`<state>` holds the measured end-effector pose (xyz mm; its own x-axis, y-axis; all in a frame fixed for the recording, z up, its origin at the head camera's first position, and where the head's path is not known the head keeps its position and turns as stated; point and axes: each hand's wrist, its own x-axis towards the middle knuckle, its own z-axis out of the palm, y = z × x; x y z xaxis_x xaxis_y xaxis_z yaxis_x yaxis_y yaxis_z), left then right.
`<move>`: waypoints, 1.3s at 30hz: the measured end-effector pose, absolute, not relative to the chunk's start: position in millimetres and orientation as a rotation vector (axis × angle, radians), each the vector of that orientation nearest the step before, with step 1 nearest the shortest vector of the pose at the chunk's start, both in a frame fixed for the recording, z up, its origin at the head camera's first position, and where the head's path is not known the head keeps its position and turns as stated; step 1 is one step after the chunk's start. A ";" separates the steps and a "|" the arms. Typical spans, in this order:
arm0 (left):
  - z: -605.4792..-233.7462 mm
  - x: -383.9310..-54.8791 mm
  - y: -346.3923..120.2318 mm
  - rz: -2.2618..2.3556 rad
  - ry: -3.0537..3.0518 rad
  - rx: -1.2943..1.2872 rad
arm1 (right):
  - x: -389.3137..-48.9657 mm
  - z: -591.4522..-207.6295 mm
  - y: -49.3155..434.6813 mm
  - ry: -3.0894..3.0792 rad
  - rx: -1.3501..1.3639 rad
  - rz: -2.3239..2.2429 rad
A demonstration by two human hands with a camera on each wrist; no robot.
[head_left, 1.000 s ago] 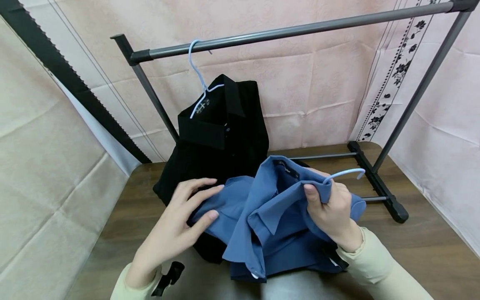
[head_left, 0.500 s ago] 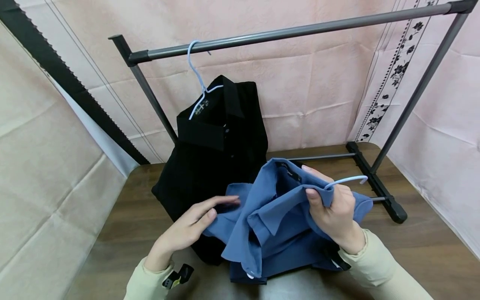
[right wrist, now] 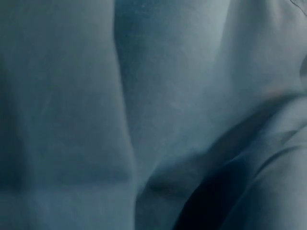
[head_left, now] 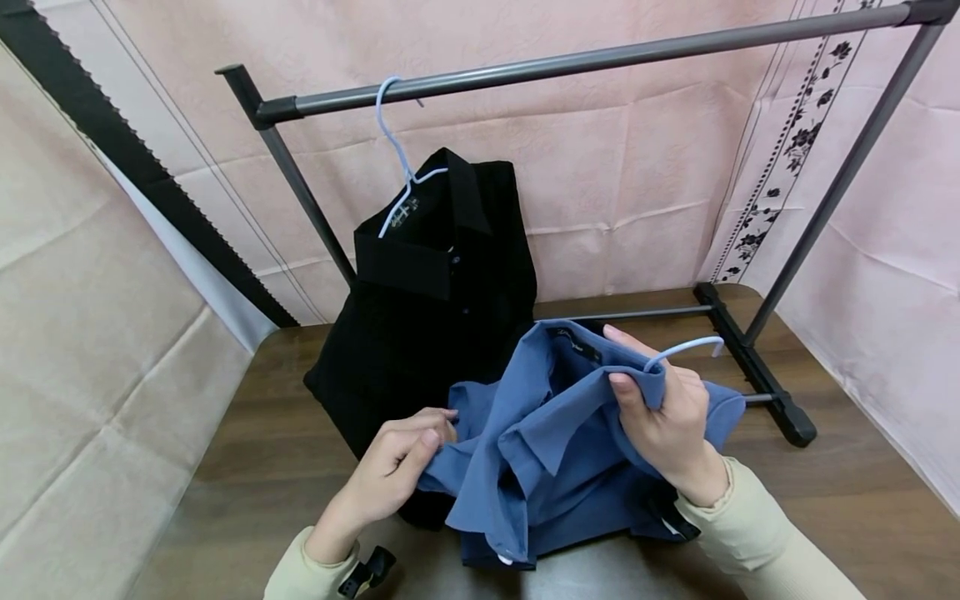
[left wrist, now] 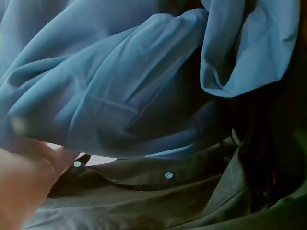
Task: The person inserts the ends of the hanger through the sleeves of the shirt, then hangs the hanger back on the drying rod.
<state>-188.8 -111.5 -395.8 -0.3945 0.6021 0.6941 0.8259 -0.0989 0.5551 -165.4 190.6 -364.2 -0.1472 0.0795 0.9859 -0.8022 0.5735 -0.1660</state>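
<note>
A blue collared shirt [head_left: 555,450] is bunched between the two hands over the table. At its collar the right hand [head_left: 667,425] grips the fabric together with a light-blue hanger [head_left: 686,343], whose hook sticks out to the right. The left hand [head_left: 401,462] pinches the shirt's left shoulder with thumb and curled fingers. In the left wrist view that hand [left wrist: 33,177] shows at the lower left edge of the blue cloth [left wrist: 120,96]. Blue folds [right wrist: 168,96] fill the right wrist view, which hides the right hand there.
Behind hangs a black shirt [head_left: 442,333] on another light-blue hanger [head_left: 393,142], hooked at the left of the grey rail [head_left: 585,62]. The rack's black foot [head_left: 757,367] stands on the wooden table [head_left: 247,467] at right. Pink cloth [head_left: 570,183] covers the back.
The left hand has moved from lying spread over the blue shirt's shoulder to pinching its edge, slightly lower and to the right. The right hand keeps its hold on collar and hanger.
</note>
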 end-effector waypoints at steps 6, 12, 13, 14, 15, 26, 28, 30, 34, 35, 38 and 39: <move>-400.9 -191.0 -108.8 -1.470 -1.750 -1.521 | -163.4 -365.6 192.3 -1.538 0.641 0.862; -400.6 -190.3 -109.8 -1.450 -1.666 -1.449 | -164.4 -365.8 195.7 -1.527 0.700 0.889; -398.7 -190.7 -111.2 -1.411 -1.663 -1.438 | -164.5 -365.9 196.9 -1.533 0.700 0.890; -396.2 -191.3 -113.0 -1.352 -1.663 -1.429 | -164.4 -365.8 198.2 -1.542 0.695 0.890; -393.2 -191.9 -115.4 -1.284 -1.664 -1.418 | -164.3 -365.8 199.6 -1.547 0.688 0.890; -359.7 -179.8 -139.1 -0.810 -1.605 -1.297 | -163.3 -361.6 206.7 -1.517 0.594 0.947; -357.8 -176.5 -136.7 -0.799 -1.583 -1.307 | -163.1 -361.8 205.4 -1.504 0.586 0.937; -356.9 -173.4 -133.2 -0.807 -1.581 -1.327 | -162.8 -361.6 204.0 -1.480 0.573 0.944; -356.2 -168.9 -127.6 -0.837 -1.661 -1.344 | -161.4 -360.0 202.5 -1.426 0.543 0.970; -356.0 -168.3 -126.7 -0.838 -1.687 -1.338 | -161.0 -359.8 202.6 -1.418 0.541 0.973; -355.4 -168.3 -125.2 -0.809 -1.726 -1.276 | -160.6 -360.5 203.3 -1.417 0.556 0.968; -355.6 -168.6 -124.7 -0.786 -1.728 -1.246 | -160.7 -361.4 203.6 -1.425 0.568 0.964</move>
<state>-168.6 -124.7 -355.6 -0.1494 0.4219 0.8942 0.9512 0.3083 0.0134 -160.7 203.6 -361.4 -0.1163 0.2112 0.9705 -0.8221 0.5278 -0.2134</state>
